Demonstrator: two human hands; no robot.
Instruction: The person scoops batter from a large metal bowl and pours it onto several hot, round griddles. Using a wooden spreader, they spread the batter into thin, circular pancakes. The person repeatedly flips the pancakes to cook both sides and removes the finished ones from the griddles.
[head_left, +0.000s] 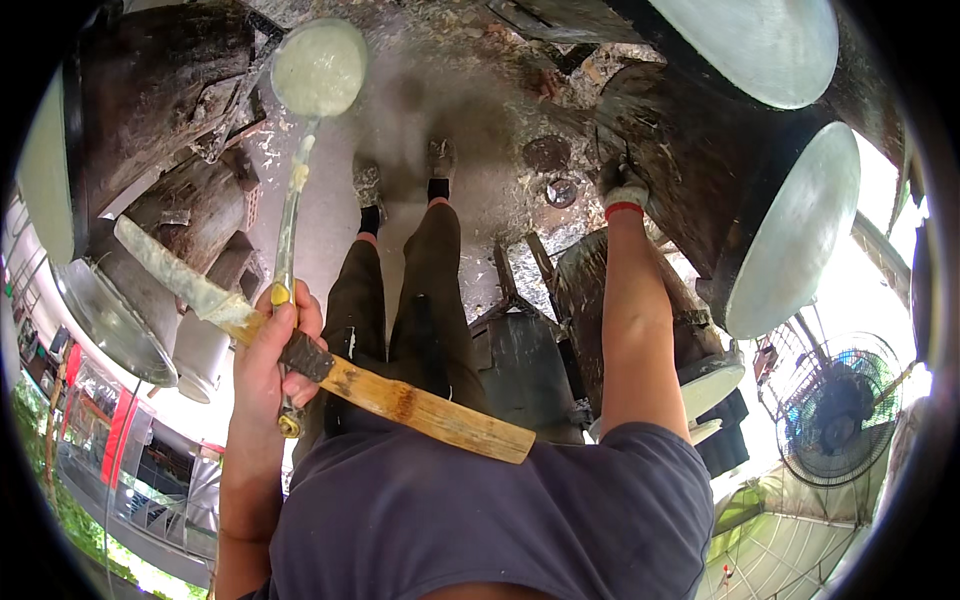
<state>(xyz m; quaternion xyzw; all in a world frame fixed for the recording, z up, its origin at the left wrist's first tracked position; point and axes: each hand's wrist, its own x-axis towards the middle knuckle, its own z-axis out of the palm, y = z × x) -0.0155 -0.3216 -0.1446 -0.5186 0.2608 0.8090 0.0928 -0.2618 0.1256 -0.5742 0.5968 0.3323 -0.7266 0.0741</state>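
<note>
My bare left hand (289, 349) is closed around two crossed tools. One is a metal ladle (288, 217) with a long handle and a pale, batter-coated bowl held out ahead of me. The other is a flat bamboo stick (427, 409), its far end smeared with pale paste and a dark band wrapped near the grip. My right hand (624, 184) wears a whitish glove with a red cuff and dark fingers. It is low beside a dark, soot-stained stove body (675, 157); its fingers blend into the shadow, so contact or a held thing cannot be made out.
Round pale griddle plates (795, 232) top the dark stoves at my right. A metal lid or pan (116, 322) stands at left. Near my right arm are a black chair (517, 367) and, further back, a fan (838, 409). Pale splatter marks the floor (487, 172).
</note>
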